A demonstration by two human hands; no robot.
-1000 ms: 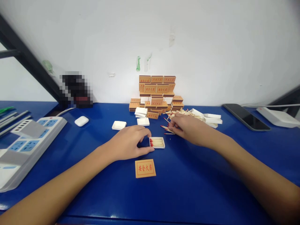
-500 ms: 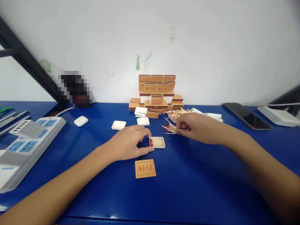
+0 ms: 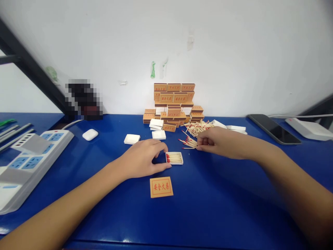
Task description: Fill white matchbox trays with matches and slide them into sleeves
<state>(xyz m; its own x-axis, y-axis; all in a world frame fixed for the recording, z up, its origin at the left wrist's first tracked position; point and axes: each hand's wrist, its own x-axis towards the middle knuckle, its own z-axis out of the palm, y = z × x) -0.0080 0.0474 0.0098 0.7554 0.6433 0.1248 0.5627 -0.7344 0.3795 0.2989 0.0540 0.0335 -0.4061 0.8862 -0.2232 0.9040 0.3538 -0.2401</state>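
Observation:
A small white matchbox tray, partly filled with red-headed matches, lies on the blue table. The thumb and fingers of my left hand grip its left end. At the near edge of the loose match pile, my right hand is pinched on the ends of several matches; its fingertips partly hide them. Nearer to me lies a flat orange matchbox sleeve with red lettering.
Matchboxes are stacked against the wall. Empty white trays lie left of the pile, others to its right. A phone is at the right, a white earbud case and power strip at the left.
My right hand has shifted slightly to the right at the matches. My left hand and the tray have stayed where they were.

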